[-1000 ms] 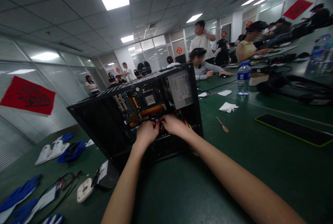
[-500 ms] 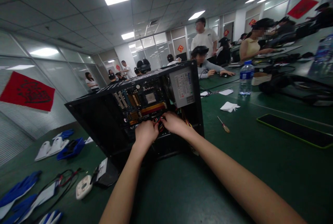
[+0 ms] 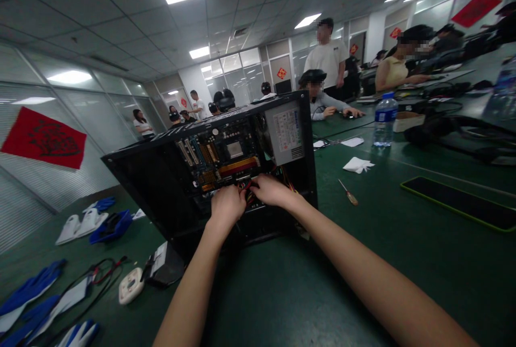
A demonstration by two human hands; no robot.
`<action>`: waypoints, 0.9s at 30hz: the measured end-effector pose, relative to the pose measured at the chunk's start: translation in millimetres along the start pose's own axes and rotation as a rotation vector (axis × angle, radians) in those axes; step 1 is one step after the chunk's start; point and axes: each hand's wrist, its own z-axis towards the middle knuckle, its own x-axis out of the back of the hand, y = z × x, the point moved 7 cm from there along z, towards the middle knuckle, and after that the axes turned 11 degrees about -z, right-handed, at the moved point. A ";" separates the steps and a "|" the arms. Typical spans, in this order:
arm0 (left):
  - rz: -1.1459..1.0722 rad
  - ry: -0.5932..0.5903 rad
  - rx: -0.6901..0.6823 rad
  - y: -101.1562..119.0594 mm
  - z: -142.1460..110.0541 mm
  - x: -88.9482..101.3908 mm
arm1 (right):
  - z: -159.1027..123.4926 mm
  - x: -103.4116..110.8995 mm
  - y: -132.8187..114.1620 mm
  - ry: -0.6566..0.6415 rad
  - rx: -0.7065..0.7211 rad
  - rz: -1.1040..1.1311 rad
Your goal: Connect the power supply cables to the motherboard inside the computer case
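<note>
An open black computer case [image 3: 141, 186] stands on the green table in front of me, its inside facing me. A motherboard [image 3: 209, 152] shows at its upper middle, and a labelled power supply [image 3: 287, 131] fills the upper right corner. Both my hands reach into the lower part of the case. My left hand [image 3: 228, 208] is closed, its fingertips pinching coloured cables [image 3: 249, 187]. From the other side my right hand [image 3: 272, 190] grips the same bundle, fingers bent and nearly touching the left ones. The cable ends are hidden behind my fingers.
Right of the case lie a screwdriver [image 3: 349, 193], a crumpled tissue [image 3: 358, 165], a water bottle [image 3: 385, 120] and a dark flat pad [image 3: 455, 202]. At left are blue-and-white gloves [image 3: 30, 290], a blue tray [image 3: 116, 235] and a white plastic part [image 3: 131, 286]. Co-workers sit beyond.
Both hands keep their hold on the cables with hardly any movement. The whole view has shifted slightly. A standing person in the background is more upright and a little further right.
</note>
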 end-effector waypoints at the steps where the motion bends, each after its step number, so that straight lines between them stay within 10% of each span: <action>1: -0.003 0.002 0.004 -0.2 -0.2 0.1 | -0.3 0.1 0.3 -0.002 -0.003 0.007; 27: -0.030 0.013 0.037 -4.9 1.1 2.4 | 2.2 -2.4 1.9 0.023 0.026 0.081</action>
